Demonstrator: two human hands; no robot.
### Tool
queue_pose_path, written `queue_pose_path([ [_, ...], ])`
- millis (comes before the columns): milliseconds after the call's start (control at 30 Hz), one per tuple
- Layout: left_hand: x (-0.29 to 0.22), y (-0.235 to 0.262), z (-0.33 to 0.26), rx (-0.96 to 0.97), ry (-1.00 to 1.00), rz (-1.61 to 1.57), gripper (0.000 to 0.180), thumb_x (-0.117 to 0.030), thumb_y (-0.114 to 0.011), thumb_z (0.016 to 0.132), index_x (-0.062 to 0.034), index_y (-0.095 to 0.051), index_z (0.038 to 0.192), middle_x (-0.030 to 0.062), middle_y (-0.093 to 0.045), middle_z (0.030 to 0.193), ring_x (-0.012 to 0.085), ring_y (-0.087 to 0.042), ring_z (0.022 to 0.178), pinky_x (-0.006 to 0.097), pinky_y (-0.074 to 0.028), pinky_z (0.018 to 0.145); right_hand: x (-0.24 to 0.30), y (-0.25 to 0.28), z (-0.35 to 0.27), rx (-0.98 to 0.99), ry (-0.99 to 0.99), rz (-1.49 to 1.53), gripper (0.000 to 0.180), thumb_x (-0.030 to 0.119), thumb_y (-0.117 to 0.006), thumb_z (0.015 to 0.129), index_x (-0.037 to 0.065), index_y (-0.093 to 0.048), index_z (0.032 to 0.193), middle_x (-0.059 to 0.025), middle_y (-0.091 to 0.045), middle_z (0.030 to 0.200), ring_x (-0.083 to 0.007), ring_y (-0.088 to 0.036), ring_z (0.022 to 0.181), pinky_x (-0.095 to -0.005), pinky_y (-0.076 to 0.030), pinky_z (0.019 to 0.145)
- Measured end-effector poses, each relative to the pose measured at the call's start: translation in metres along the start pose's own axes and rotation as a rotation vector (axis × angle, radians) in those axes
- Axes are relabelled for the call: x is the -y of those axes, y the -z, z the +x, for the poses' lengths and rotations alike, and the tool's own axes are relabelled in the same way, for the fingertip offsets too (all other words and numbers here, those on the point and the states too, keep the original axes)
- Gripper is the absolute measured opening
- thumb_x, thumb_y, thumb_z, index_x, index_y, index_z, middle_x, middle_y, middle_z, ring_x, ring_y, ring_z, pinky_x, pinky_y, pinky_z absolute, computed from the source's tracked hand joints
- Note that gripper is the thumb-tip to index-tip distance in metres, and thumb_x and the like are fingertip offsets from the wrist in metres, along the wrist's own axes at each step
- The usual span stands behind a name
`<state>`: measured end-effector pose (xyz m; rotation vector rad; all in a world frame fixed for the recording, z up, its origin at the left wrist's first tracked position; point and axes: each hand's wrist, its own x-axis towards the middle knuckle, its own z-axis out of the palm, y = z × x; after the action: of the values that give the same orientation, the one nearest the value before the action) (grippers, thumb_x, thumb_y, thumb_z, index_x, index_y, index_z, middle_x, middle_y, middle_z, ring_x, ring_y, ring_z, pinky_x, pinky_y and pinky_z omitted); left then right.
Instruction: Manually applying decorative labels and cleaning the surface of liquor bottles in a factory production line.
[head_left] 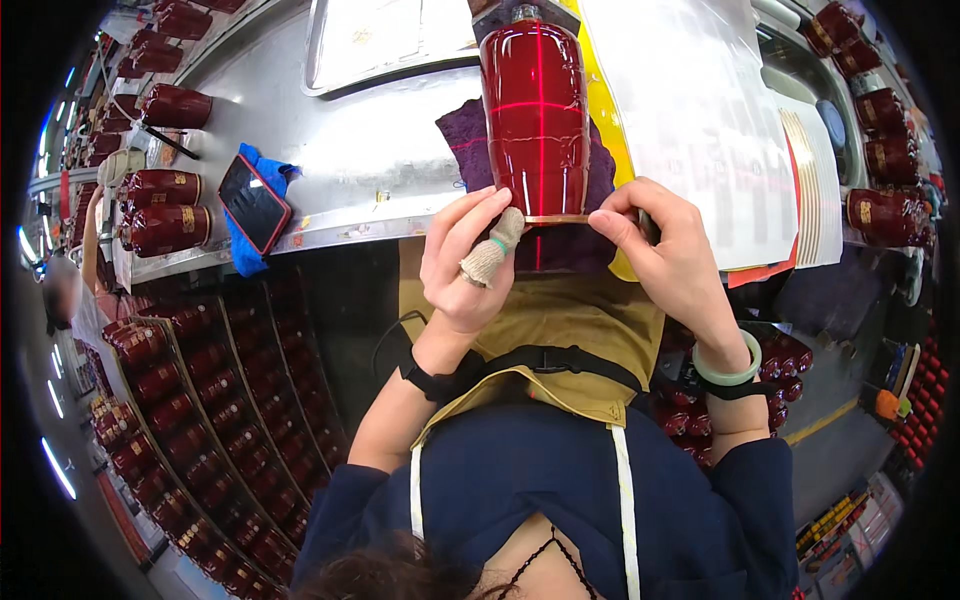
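A glossy dark red bottle [537,110] lies with its neck pointing away from me, on a dark purple cloth [462,140]. Bright red light lines cross its surface. Along its near end runs a thin gold-coloured strip [556,219]. My left hand [465,255] is closed at the strip's left end, fingertips against the bottle's edge; a knitted cloth sleeve covers one digit. At the other end, my right hand [655,235] pinches the strip between thumb and fingers. The strip's ends are partly hidden by my fingertips.
A metal worktable [360,140] carries a tray [345,85] at the far left and a phone [255,205] on blue cloth. White sheets [700,120] over a yellow one lie to the right. Red bottles [165,230] line both sides; racks [215,400] of them stand lower left.
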<state>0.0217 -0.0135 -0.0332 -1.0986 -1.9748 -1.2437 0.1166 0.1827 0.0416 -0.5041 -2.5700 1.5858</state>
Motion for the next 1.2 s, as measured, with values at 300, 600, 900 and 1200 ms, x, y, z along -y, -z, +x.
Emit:
queue_pose_path([
  [300,-0.012,-0.006,0.003,-0.025,-0.052,0.037,0.041,0.010,-0.084,0.075,0.0056,-0.070,0.113,0.0141,-0.072,0.116,0.0322,-0.070,0.105,0.039,-0.060,0.087,-0.003,0.002,0.000,-0.006,0.014,-0.033,0.022,0.019,-0.076,0.094,-0.001,-0.068,0.089,-0.0097,-0.061,0.078,-0.0197,-0.053,0.065,-0.0351,-0.043,0.063],
  [600,-0.010,-0.006,0.011,-0.004,-0.039,0.038,0.030,0.006,-0.087,0.075,0.0018,-0.077,0.103,0.0130,-0.075,0.110,0.0292,-0.073,0.101,0.035,-0.061,0.083,-0.003,0.001,0.002,-0.021,0.018,-0.044,0.021,0.018,-0.076,0.094,-0.001,-0.068,0.090,-0.0112,-0.064,0.079,-0.0210,-0.056,0.066,-0.0356,-0.045,0.064],
  [900,0.002,-0.004,-0.001,-0.005,-0.068,0.014,0.031,0.009,-0.085,0.074,0.0010,-0.074,0.102,0.0150,-0.076,0.111,0.0336,-0.073,0.105,0.039,-0.061,0.088,0.004,0.005,-0.001,-0.001,0.057,-0.042,0.022,0.017,-0.076,0.094,-0.002,-0.067,0.089,-0.0103,-0.063,0.079,-0.0203,-0.054,0.065,-0.0356,-0.044,0.063],
  [1200,-0.006,-0.004,0.001,0.015,-0.017,0.025,0.029,0.009,-0.083,0.075,0.0024,-0.074,0.101,0.0139,-0.075,0.112,0.0340,-0.072,0.106,0.040,-0.061,0.088,-0.001,0.001,-0.002,-0.010,0.008,-0.023,0.022,0.018,-0.077,0.094,-0.001,-0.067,0.088,-0.0095,-0.062,0.078,-0.0190,-0.053,0.064,-0.0347,-0.043,0.062],
])
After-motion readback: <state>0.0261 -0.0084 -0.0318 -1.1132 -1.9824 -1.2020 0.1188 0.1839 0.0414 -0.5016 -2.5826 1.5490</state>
